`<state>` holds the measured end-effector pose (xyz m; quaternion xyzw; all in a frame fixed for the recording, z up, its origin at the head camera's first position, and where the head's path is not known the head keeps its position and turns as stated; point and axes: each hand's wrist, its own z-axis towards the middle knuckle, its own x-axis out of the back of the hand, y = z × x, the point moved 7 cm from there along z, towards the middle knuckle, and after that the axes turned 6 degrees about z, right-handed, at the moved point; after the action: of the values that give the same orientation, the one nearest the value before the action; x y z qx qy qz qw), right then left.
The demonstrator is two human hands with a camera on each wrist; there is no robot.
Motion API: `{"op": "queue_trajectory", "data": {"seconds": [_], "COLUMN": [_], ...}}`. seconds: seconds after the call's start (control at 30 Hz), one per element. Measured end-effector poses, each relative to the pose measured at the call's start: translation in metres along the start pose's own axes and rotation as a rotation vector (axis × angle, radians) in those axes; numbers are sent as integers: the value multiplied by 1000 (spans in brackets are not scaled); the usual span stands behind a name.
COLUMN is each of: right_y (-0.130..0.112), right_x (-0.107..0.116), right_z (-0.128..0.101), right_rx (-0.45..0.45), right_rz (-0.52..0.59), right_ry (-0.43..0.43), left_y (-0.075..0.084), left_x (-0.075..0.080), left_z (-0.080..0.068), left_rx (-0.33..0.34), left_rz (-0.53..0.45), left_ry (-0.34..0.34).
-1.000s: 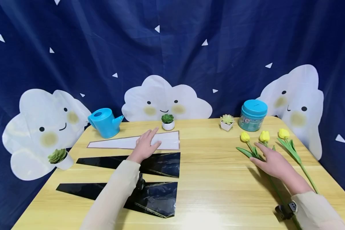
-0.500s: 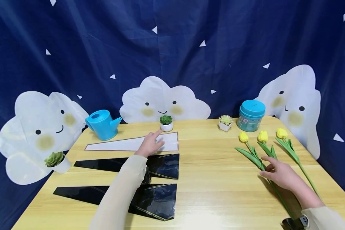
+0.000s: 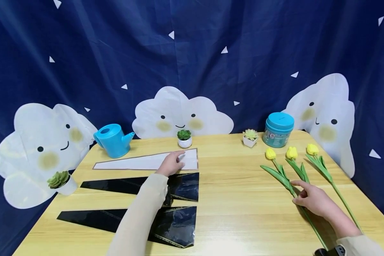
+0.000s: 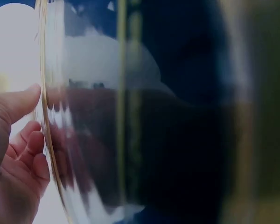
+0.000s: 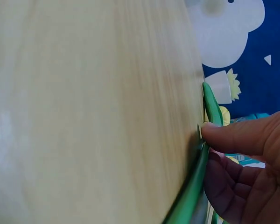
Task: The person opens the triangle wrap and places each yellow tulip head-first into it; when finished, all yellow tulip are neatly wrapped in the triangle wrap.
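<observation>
My left hand is over the white, brown-edged sheet at the back left, fingers loosely bent. In the left wrist view its thumb overlaps the edge of a glossy black sheet that fills most of the picture. Below the white sheet lie two tapering black sheets, an upper one and a lower one. At the right, my right hand pinches the leftmost yellow tulip at its stem, thumb against the green leaf. Two more tulips, a middle one and a right one, lie alongside.
Along the back stand a blue watering can, a small potted succulent, a pale succulent and a blue-lidded jar. Another potted succulent is at the left edge. A navy cloud-print curtain hangs behind the wooden table.
My left hand has moved right across the white sheet, its fingers bending. My right hand has drawn back toward me along the left tulip and closed on its stem. The view has shifted slightly.
</observation>
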<state>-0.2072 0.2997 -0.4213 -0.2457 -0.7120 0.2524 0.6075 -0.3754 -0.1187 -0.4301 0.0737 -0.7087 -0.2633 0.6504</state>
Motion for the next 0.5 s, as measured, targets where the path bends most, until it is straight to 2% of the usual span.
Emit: {"op": "queue_trajectory", "data": {"seconds": [0.27,0.5], "right_y": [1,2], "right_x": [1,1], "right_z": [3,3], "right_rx": [-36,-61], "right_rz": [-12,-11], "right_ry": [-1,20], "left_y": [-2,-5], "left_x": [-4,-6], "left_z": [-2,-1], "left_rx": [34,34], "left_rz": [-59,-71], "left_ry": [-9,-2]}}
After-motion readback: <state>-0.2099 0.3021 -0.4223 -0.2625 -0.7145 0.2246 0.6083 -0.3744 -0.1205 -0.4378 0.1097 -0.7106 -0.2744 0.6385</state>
